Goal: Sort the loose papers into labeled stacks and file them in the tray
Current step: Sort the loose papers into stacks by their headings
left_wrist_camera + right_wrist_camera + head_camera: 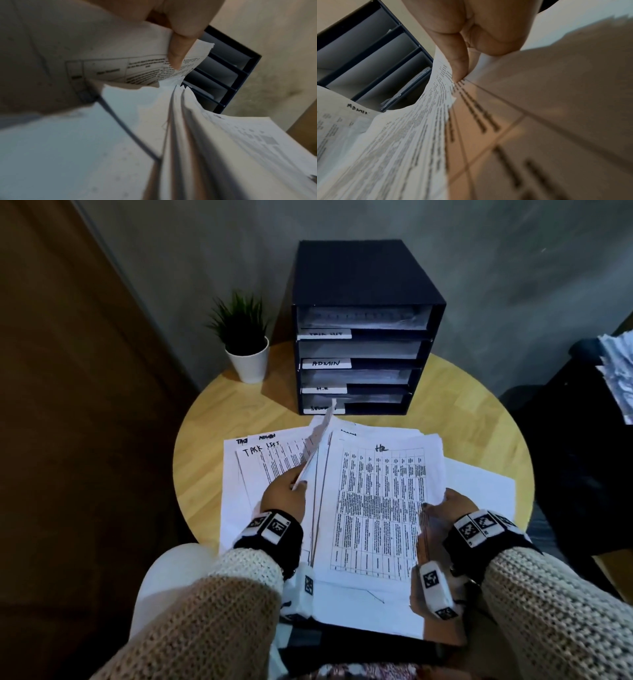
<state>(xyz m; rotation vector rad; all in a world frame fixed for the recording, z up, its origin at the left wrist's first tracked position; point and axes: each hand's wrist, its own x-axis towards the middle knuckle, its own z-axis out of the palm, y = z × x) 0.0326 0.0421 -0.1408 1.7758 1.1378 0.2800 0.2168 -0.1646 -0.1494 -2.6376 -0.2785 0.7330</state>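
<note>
Looking down: I am seeing both hands working the papers on the round light-wood table [479, 412].
Tray: the dark navy four-shelf paper tray [366, 282] is standing upright at the table's far edge, labels reading TASK LIST, ADMIN and HR from the top; the lowest label is partly hidden.
Loose papers: the white printed sheets [479, 491] are lying spread across the table's near half, just in front of the tray.
HR stack: the table-printed stack headed HR [376, 508] is lying uppermost, right of the sheet headed TASK LIST [263, 460].
Right hand [452, 508]: I am pinching the HR stack's right edge.
Left hand [284, 494]: I am pinching several lifted sheets [317, 446], tilting them up on edge.
Plant: a small green plant in a white pot [246, 354] is sitting left of the tray.
</note>
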